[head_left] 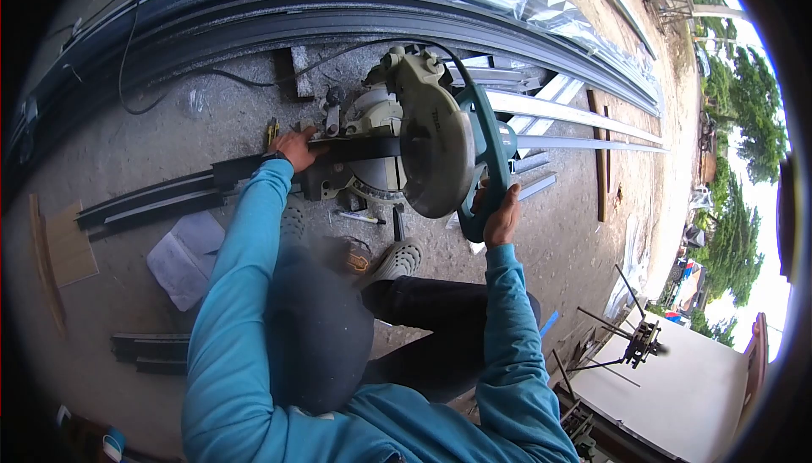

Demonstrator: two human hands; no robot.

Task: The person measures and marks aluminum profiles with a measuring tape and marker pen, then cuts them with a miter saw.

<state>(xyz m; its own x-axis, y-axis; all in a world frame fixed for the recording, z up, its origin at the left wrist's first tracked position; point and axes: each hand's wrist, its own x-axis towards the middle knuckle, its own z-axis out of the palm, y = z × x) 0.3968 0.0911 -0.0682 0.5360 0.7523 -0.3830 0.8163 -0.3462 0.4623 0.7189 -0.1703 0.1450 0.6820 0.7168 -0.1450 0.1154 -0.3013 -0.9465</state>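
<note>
The right hand [504, 218] is closed around the handle of a saw [435, 116], at its lower end, with the wrist just below. The left hand [298, 150] rests on a dark bar [359, 150] to the left of the blade guard [436, 163]; whether its fingers are curled tightly round the bar I cannot tell. The bar lies across the saw's bed, running in toward the guard, which hides its inner end. The saw stands on the dusty floor [440, 252] in front of the person's knees. Behind it, long dark bars [296, 27] lie side by side in a stack, and clear film [575, 21] covers part of their right-hand stretch as a loose, crumpled wrapping, with the bars showing beneath. Pale bars [558, 114] reach out to the right of the saw. A black cord [338, 55] loops from the saw over to the left. A marker [362, 217] lies near a shoe [397, 261], a creased white sheet [186, 258] lies beyond the left sleeve, and short dark lengths [152, 353] lie together below it, next to that sleeve.
</note>
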